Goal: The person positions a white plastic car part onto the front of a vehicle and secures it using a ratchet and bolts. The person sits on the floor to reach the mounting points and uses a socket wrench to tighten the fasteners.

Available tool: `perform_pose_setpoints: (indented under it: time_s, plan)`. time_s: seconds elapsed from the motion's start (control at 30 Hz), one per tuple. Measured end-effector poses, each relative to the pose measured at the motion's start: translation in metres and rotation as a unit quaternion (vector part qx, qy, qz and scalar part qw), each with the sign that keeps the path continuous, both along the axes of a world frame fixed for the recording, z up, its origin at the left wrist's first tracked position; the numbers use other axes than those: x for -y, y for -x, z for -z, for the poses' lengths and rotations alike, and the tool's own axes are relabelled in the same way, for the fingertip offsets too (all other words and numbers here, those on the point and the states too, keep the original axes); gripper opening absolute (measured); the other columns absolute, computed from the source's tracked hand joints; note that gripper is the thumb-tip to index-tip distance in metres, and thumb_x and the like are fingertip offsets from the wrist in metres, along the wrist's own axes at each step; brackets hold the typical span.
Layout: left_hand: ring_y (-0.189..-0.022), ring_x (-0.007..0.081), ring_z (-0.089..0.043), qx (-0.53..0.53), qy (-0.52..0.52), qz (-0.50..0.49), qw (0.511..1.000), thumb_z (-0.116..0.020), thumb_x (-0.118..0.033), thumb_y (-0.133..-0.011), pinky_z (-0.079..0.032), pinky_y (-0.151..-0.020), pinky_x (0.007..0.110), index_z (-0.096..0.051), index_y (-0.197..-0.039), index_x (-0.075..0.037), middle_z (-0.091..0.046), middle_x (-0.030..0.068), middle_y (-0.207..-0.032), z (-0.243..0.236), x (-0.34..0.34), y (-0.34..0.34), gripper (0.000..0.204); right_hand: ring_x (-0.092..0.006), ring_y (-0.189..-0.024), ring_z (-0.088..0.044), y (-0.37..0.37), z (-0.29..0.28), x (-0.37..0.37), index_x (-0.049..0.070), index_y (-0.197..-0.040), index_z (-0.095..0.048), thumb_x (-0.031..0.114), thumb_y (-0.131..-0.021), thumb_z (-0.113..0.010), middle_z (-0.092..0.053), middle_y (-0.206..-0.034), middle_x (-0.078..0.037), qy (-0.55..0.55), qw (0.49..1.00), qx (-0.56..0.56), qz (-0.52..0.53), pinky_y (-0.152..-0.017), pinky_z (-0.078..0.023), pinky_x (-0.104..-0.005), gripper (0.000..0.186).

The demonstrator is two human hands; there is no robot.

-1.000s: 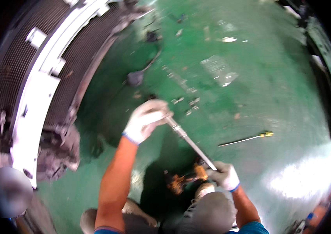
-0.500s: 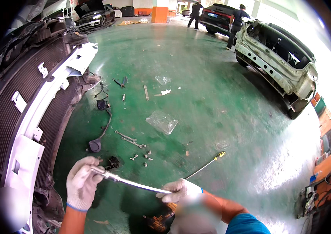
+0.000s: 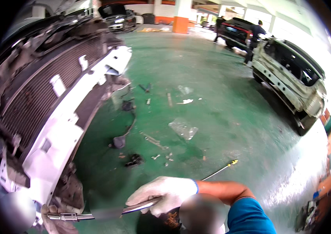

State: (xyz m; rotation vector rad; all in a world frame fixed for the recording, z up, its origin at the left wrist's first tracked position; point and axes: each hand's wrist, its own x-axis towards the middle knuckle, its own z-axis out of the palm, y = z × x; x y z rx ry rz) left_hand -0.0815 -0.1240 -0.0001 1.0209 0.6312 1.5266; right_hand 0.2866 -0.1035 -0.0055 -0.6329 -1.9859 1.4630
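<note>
A long chrome socket wrench (image 3: 81, 217) lies across the lower left, its socket end pointing left toward the white bumper beam (image 3: 52, 158). My left hand (image 3: 58, 223), in a white knit glove, is closed round the socket end, partly cut off by the lower edge. My right hand (image 3: 165, 195), gloved the same way, grips the handle end from above. The wrench's left tip is close to the lower end of the beam; I cannot tell whether they touch. The beam runs in front of the car's ribbed radiator (image 3: 42, 103).
Two spanners (image 3: 152, 140), several bolts (image 3: 168, 157), a black part (image 3: 135, 160), a wired round disc (image 3: 119, 141), pliers (image 3: 146, 88) and a plastic bag (image 3: 184, 129) lie on the green floor. A long yellow-handled tool (image 3: 220, 169) is at right; a stripped car body (image 3: 290, 78) stands beyond.
Both hands have moved down and left with the wrench. My left hand is now by the car's beam. The view has turned left, so the floor items appear farther right.
</note>
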Motion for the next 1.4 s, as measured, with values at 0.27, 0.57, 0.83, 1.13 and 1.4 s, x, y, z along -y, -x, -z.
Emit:
perform_pose_setpoints:
  time_s: [0.27, 0.57, 0.83, 1.13, 1.4]
  plan:
    - [-0.102, 0.0261, -0.061, 0.101, 0.024, -0.112, 0.988, -0.07, -0.03, -0.096, -0.054, -0.088, 0.036, -0.051, -0.123, -0.002, -0.059, 0.011, -0.109, -0.018, 0.008, 0.031, 0.044, -0.0278, -0.068, -0.07, 0.057, -0.032, 0.019, 0.008, -0.124, -0.071, 0.008, -0.074, -0.078, -0.071, -0.088, -0.013, -0.273, 0.946, 0.141, 0.104, -0.058, -0.055, -0.0353, 0.05]
    - [-0.099, 0.0263, -0.065, 0.126, -0.003, -0.134, 0.983, -0.06, -0.027, -0.103, -0.062, -0.073, 0.031, -0.053, -0.123, 0.0, -0.062, 0.0136, -0.107, -0.039, 0.011, 0.078, 0.034, -0.0241, -0.069, -0.071, 0.13, -0.042, 0.022, 0.001, -0.12, -0.069, -0.009, -0.072, -0.067, -0.073, -0.084, -0.015, -0.153, 0.984, 0.037, 0.088, -0.064, -0.057, -0.0324, 0.049]
    - [-0.093, 0.0252, -0.072, -0.002, -0.051, -0.216, 0.975, -0.059, -0.021, -0.104, -0.062, -0.073, 0.032, -0.049, -0.136, 0.006, -0.069, 0.0191, -0.109, -0.054, -0.008, 0.098, 0.044, -0.0208, -0.073, -0.07, 0.156, -0.056, 0.008, 0.001, -0.124, -0.068, -0.008, -0.08, -0.067, -0.074, -0.085, -0.013, -0.122, 0.988, -0.007, 0.09, -0.066, -0.056, -0.0304, 0.045]
    - [-0.093, 0.0136, -0.064, -0.148, -0.051, -0.476, 0.865, -0.071, -0.019, -0.096, -0.053, -0.082, 0.025, -0.055, -0.135, 0.005, -0.067, 0.0094, -0.112, -0.023, -0.005, 0.121, 0.049, -0.0065, -0.053, -0.054, 0.209, -0.067, 0.001, -0.003, -0.133, -0.061, -0.012, -0.082, -0.051, -0.072, -0.09, -0.011, -0.025, 0.986, -0.008, 0.164, -0.048, -0.043, -0.0213, 0.052]
    - [-0.111, 0.0167, -0.058, -0.089, 0.026, -0.296, 0.951, -0.078, -0.022, -0.09, -0.049, -0.093, 0.03, -0.043, -0.146, 0.005, -0.059, 0.0119, -0.128, 0.006, -0.007, 0.125, 0.071, -0.0037, -0.054, -0.052, 0.246, -0.088, -0.003, -0.001, -0.137, -0.059, -0.008, -0.087, -0.053, -0.071, -0.094, -0.008, 0.004, 0.965, 0.028, 0.262, -0.047, -0.041, -0.0186, 0.051]
